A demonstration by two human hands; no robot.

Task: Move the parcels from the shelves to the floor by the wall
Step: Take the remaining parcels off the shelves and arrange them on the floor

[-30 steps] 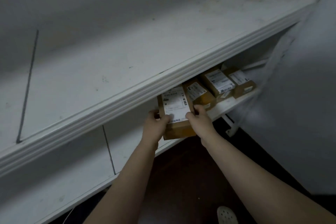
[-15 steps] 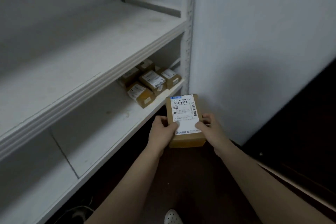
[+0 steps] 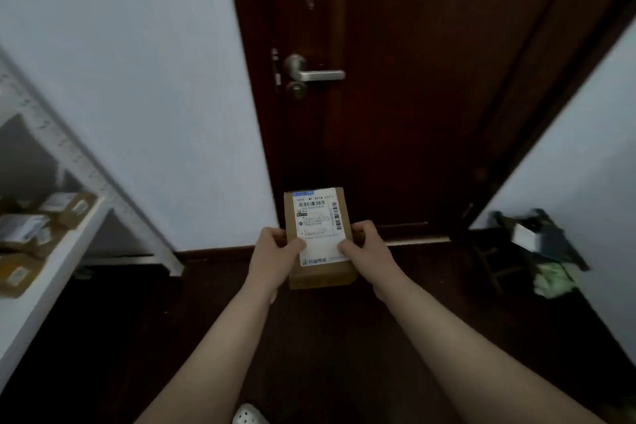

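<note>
A small brown cardboard parcel (image 3: 318, 234) with a white shipping label on top is in the air in front of me, above the dark floor. My left hand (image 3: 273, 258) grips its left side and my right hand (image 3: 364, 251) grips its right side, thumbs on the label. Several more brown parcels (image 3: 31, 227) lie on the white shelf (image 3: 51, 272) at the left edge of the view, blurred.
A dark wooden door (image 3: 395, 96) with a metal lever handle (image 3: 315, 74) stands straight ahead, between white walls (image 3: 137, 96). A heap of dark and green things (image 3: 540, 251) lies on the floor by the right wall. My white shoe (image 3: 249, 415) shows at the bottom.
I have turned right, away from the shelf, carrying the parcel in both hands. The shelf has slid to the left edge and the door has come into view.
</note>
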